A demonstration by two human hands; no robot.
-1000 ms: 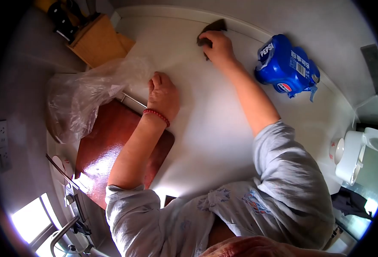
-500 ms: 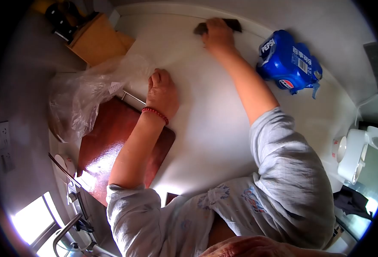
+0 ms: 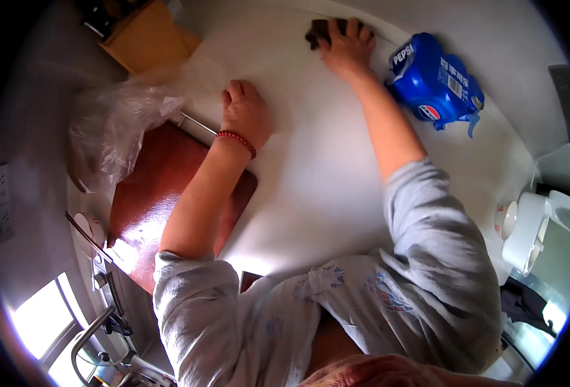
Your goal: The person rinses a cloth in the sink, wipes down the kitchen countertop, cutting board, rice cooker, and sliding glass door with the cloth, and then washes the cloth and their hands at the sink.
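Observation:
At the back of the white counter [image 3: 311,168], my right hand [image 3: 348,48] presses on a dark, crumpled cloth or sponge [image 3: 317,33], fingers curled over it near the wall. My left hand [image 3: 245,108], with a red bead bracelet at the wrist, is closed in a fist low over the counter. The edge of a clear plastic bag [image 3: 120,122] reaches close to its fingers; whether they pinch it is hidden. Below that forearm lies a reddish-brown board [image 3: 162,174] with a metal handle [image 3: 198,122].
A blue Pepsi multipack [image 3: 430,80] stands right of my right forearm. A wooden knife block [image 3: 146,39] is at the back left. A white bowl [image 3: 508,219] and a white appliance [image 3: 527,232] sit at the right; another bowl [image 3: 88,229] and a faucet [image 3: 88,335] at the left.
My right hand has shifted slightly right along the back edge with the dark cloth, its fingers now more spread. My left hand stays closed near the bag. The view has tilted a little.

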